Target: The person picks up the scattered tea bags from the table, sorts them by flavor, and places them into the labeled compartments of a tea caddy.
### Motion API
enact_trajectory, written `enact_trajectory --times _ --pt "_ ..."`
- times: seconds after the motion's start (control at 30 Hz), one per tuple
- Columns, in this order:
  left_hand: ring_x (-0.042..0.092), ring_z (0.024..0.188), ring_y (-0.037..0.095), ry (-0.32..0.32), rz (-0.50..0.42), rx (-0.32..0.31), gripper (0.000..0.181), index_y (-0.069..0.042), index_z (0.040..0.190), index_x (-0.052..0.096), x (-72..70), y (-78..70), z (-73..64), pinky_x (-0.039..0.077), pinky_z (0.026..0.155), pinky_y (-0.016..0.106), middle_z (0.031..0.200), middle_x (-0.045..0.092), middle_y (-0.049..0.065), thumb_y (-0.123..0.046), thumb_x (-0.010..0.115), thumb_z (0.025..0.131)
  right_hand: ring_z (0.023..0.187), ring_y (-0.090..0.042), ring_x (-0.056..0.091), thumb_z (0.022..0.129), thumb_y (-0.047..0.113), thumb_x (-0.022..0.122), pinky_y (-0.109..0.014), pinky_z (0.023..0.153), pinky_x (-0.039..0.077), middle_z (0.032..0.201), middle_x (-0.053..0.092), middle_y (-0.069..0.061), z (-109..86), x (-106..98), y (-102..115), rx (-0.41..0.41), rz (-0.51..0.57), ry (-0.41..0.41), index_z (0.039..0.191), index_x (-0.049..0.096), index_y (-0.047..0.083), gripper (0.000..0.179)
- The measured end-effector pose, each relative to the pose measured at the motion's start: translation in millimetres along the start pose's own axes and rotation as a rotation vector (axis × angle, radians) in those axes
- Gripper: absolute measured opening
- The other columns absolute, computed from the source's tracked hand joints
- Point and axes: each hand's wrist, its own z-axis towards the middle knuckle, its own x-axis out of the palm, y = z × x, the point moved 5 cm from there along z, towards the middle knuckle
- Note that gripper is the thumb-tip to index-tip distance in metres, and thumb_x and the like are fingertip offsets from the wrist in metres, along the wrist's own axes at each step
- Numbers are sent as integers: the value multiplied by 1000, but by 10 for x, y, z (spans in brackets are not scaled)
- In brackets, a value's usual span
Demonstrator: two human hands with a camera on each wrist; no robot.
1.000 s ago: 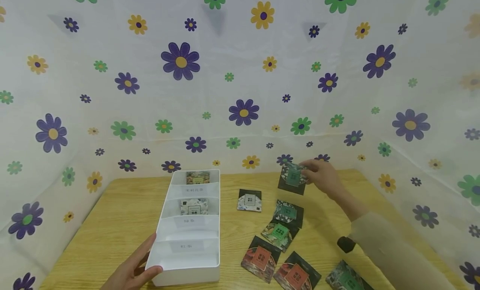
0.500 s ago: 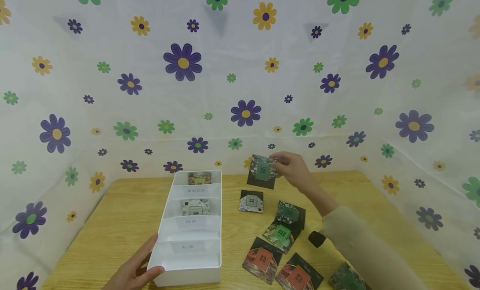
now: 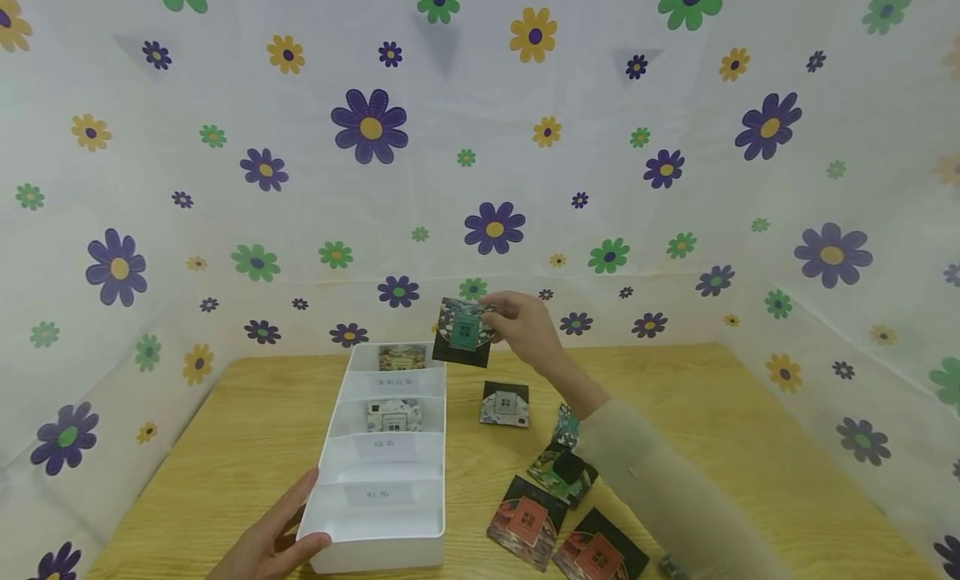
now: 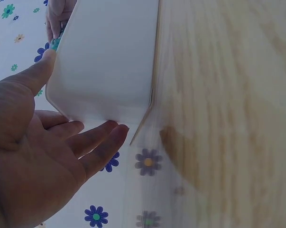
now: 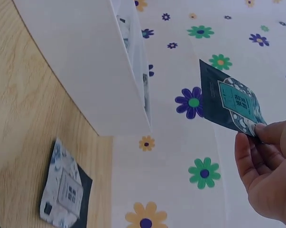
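My right hand (image 3: 525,326) pinches a dark tea sachet with a teal label (image 3: 463,333) by its upper right edge. This sachet is in the air just right of the box's back end, and the right wrist view shows it tilted, clear of the box wall. My left hand (image 3: 272,530) touches the near left corner of a long white compartment box (image 3: 408,555). Its thumb is at the front rim and its fairly straight fingers (image 4: 97,145) lie around the corner. A yellow-green sachet (image 3: 402,357) stands in the back compartment. One white floral sachet (image 3: 393,415) is in the compartment before it.
Right of the box, a black-and-white sachet (image 3: 505,404) lies on the wooden table (image 3: 247,447). Nearer are a green sachet (image 3: 562,473) and two red-labelled sachets (image 3: 527,522). My right sleeve (image 3: 652,480) partly covers others. A flowered cloth (image 3: 495,147) hangs behind.
My right hand has carried the teal-labelled sachet leftward, from above the table's right part to beside the box's back end. My left hand has stayed at the box corner.
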Motion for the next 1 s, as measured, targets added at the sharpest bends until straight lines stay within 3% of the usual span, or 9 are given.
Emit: enact_trajectory --times 0.23,0.53,0.77,1.0 --pt "36 142 56 10 0 15 89 -7 166 15 -11 2 -11 58 94 41 168 11 30 -26 71 100 74 -40 70 99 1 67 -30 65 60 84 73 -16 57 277 61 -21 -9 1 119 73 -1 21" --pt "36 141 56 14 -9 53 88 -4 165 14 -14 -12 -14 59 93 40 167 10 31 -26 69 101 63 -21 68 99 0 67 -36 63 61 82 73 -11 57 583 -21 -19 -29 33 117 74 1 19" --pt "34 143 56 3 -6 53 87 -4 165 14 -7 -23 -18 59 93 39 168 10 30 -27 69 101 69 -36 70 99 -2 66 -42 66 63 88 75 -16 64 750 -96 -25 -18 46 115 74 -2 18" --pt "31 144 56 10 16 29 87 -4 165 14 -21 -6 -13 57 96 41 168 8 31 -25 69 101 71 -37 71 100 -2 64 -29 63 61 92 76 -17 74 932 -131 8 -16 103 117 73 -1 19"
